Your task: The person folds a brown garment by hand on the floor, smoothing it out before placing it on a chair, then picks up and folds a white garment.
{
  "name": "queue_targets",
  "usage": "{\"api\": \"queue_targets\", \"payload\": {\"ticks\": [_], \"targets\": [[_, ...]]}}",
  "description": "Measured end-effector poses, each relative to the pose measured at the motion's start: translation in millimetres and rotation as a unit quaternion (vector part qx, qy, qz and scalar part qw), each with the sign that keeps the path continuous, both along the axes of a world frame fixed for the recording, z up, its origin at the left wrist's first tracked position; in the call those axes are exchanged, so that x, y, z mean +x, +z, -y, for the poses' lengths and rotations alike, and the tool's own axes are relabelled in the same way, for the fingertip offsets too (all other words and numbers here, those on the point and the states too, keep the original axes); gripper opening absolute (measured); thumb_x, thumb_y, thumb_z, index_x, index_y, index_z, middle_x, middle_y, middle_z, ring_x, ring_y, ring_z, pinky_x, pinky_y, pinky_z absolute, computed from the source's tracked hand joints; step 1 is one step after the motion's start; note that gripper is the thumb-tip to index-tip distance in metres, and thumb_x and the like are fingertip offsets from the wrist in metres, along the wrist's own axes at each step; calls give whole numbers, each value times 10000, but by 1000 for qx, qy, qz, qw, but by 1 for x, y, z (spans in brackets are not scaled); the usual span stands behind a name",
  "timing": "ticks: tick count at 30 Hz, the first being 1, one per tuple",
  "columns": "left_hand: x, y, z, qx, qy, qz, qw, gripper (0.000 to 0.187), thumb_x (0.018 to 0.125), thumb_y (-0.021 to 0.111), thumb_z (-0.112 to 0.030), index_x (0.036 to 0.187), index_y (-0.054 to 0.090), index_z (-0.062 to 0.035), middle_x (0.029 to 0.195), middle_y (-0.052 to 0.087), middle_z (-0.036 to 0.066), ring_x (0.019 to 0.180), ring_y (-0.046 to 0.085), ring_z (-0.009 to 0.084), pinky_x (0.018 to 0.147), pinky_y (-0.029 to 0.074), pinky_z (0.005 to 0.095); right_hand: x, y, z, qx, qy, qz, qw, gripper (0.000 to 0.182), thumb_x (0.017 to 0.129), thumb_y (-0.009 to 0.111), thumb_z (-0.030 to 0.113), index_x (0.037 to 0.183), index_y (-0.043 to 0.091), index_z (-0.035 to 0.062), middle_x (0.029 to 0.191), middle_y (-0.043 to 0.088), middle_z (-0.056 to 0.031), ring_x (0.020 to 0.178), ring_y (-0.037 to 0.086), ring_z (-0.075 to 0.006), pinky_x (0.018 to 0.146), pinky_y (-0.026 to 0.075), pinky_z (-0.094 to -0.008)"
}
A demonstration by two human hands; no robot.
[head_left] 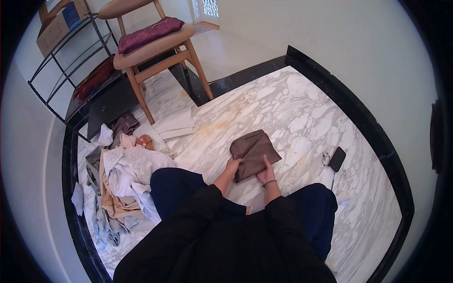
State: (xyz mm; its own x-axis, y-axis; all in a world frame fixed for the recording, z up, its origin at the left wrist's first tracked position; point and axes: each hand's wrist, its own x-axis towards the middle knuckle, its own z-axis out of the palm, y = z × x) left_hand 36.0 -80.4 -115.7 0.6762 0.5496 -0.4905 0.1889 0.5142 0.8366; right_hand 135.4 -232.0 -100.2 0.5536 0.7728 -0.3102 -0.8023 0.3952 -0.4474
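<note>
A folded brown cloth [255, 150], slightly shiny and roughly square, is between my hands in front of my crossed legs. My left hand [233, 166] grips its near left edge, thumb lying on top. At the near right edge, my right hand [267, 173] holds the cloth with the thumb up over its face and the other fingers partly hidden below. A bracelet circles my right wrist. To the left of my knee spreads a heap of loose clothes [130, 165] in white, peach, grey and pale blue, with lace on one white piece.
Folded white cloth [174, 125] lies on the marble floor [302, 122] beyond the heap. A wooden chair [155, 45] carries a folded maroon cloth [150, 35]. Left of it stands a black metal rack [71, 75] with a cardboard box [61, 30]. A phone [337, 159] rests at the right.
</note>
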Motion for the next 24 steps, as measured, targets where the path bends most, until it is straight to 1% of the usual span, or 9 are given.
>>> {"api": "queue_targets", "payload": {"ticks": [4, 7, 8, 11, 12, 15, 18, 21, 24], "targets": [[-3, 11, 13, -54, -35, -18, 998, 521, 862, 640, -177, 1339, 473, -53, 1228, 601, 122, 1061, 606, 245, 884, 506, 410, 8, 0, -1, -79, 3, -45, 996, 472, 949, 607, 282, 1334, 482, 40, 1326, 557, -134, 1212, 535, -324, 1063, 406, -501], [3, 27, 15, -41, 9, -6, 999, 504, 876, 639, -228, 1324, 492, -51, 1220, 605, 130, 1067, 606, 244, 892, 500, 413, 20, 6, -8, -56, -5, -59, 997, 440, 963, 580, 255, 1330, 483, 32, 1347, 544, -137, 1237, 519, -324, 1064, 407, -499], [5, 34, 11, -43, 31, -5, 999, 519, 905, 618, -324, 1325, 498, -43, 1224, 609, 129, 1079, 604, 250, 903, 492, 418, 23, 10, -15, -48, -20, -50, 997, 432, 979, 550, 276, 1331, 482, 34, 1361, 535, -144, 1247, 512, -327, 1065, 406, -502], [-2, 82, -12, -56, 50, 82, 994, 564, 924, 581, -426, 1332, 502, -45, 1214, 617, 127, 1098, 596, 258, 928, 476, 417, 20, 66, -34, 26, 12, -63, 998, 448, 993, 518, 322, 1334, 480, 34, 1357, 538, -149, 1243, 518, -324, 1063, 412, -494], [-11, 119, -20, -33, 36, 59, 997, 618, 940, 527, -507, 1352, 485, -48, 1265, 588, 135, 1132, 581, 266, 953, 456, 414, 16, 85, -41, 41, 18, -69, 997, 458, 997, 504, 337, 1338, 474, 32, 1360, 535, -150, 1243, 518, -324, 1065, 410, -494], [-32, 181, -53, -49, 71, 30, 996, 617, 952, 462, -545, 1316, 491, -48, 1251, 573, 119, 1095, 582, 253, 919, 468, 435, 3, 138, -69, 85, 52, -77, 992, 484, 1008, 468, 370, 1351, 457, 29, 1375, 521, -150, 1252, 511, -324, 1070, 403, -496], [-61, 187, -102, -52, 79, 68, 993, 638, 956, 466, -531, 1382, 435, -58, 1292, 557, 118, 1092, 592, 269, 919, 473, 478, -13, 180, -102, 101, 101, -66, 988, 493, 1017, 443, 377, 1366, 437, 28, 1398, 494, -150, 1279, 484, -325, 1078, 391, -504], [-75, 143, -147, -54, 191, 112, 974, 565, 965, 440, -498, 1353, 456, -88, 1268, 571, 87, 1056, 604, 256, 901, 481, 481, -33, 224, -152, 104, 150, -55, 982, 486, 1022, 428, 373, 1374, 430, 38, 1410, 479, -151, 1299, 464, -322, 1076, 391, -505], [-71, 102, -160, -57, 253, 97, 961, 418, 967, 420, -430, 1262, 524, -153, 1141, 637, 61, 999, 626, 204, 822, 486, 386, -51, 286, -218, 138, 224, -30, 964, 469, 1024, 430, 360, 1376, 430, 52, 1410, 481, -147, 1294, 472, -315, 1061, 407, -503]]}}
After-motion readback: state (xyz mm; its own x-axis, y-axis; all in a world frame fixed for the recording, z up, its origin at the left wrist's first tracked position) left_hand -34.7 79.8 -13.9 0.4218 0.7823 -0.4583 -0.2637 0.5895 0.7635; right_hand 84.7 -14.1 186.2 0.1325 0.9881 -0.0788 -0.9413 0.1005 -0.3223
